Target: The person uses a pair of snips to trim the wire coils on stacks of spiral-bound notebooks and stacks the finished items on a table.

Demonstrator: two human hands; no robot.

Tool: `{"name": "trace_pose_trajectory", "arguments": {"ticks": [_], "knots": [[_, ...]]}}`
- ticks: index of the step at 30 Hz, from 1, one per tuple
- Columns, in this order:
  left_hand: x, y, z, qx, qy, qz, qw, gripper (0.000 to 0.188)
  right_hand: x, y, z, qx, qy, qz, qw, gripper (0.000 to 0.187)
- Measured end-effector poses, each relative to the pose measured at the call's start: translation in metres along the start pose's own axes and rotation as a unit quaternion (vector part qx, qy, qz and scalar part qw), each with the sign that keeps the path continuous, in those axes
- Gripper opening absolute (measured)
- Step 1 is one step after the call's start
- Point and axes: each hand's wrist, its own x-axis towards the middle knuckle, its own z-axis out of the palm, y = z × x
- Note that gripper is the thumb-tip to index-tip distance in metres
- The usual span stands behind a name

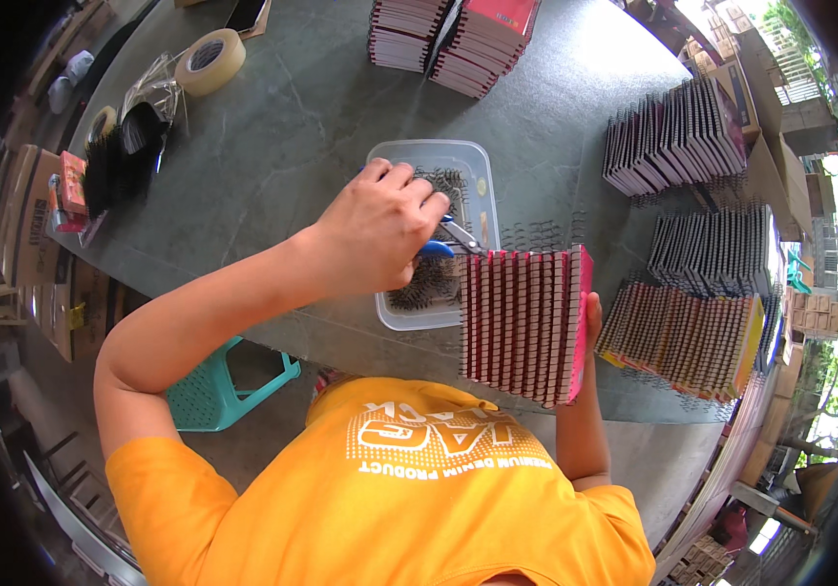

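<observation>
Left hand (390, 225): gripping pliers (460, 234) at far-left corner of books (580, 352). Right hand (593, 318): against right side, grip hidden. Could bend coils (492, 322) by misplaced bite, spill books by slack support.

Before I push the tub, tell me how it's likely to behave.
The tub looks like thin, clear plastic, so its walls would probably flex a little. Low and broad, it should slide across the smooth-looking table rather than tip. The wire pieces look loose inside, so they may shift.
</observation>
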Motion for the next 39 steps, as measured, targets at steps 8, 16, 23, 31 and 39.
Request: {"name": "trace_pose_trajectory", "arguments": {"ticks": [8,16,23,31,39], "knots": [[0.013,0.012,-0.006,-0.030,-0.124,-0.012,0.992,0.045,-0.005,0.000,-0.006,-0.034,0.034,-0.003,0.999,0.061],[0.007,0.006,-0.006,-0.019,0.014,0.009,1.000,0.043,0.000,0.001,0.004,-0.014,0.001,0.011,1.000,0.060],[0.015,0.013,-0.006,-0.037,-0.025,0.030,0.999,0.035,-0.001,0.001,0.004,-0.024,0.014,0.008,1.000,0.060],[0.011,0.008,-0.007,-0.060,-0.035,-0.001,0.998,0.039,0.002,0.001,0.010,-0.002,0.005,0.014,1.000,0.058],[0.018,0.016,-0.009,-0.040,0.011,0.035,0.999,0.038,0.000,0.000,0.003,-0.017,0.010,0.010,1.000,0.058]]}}
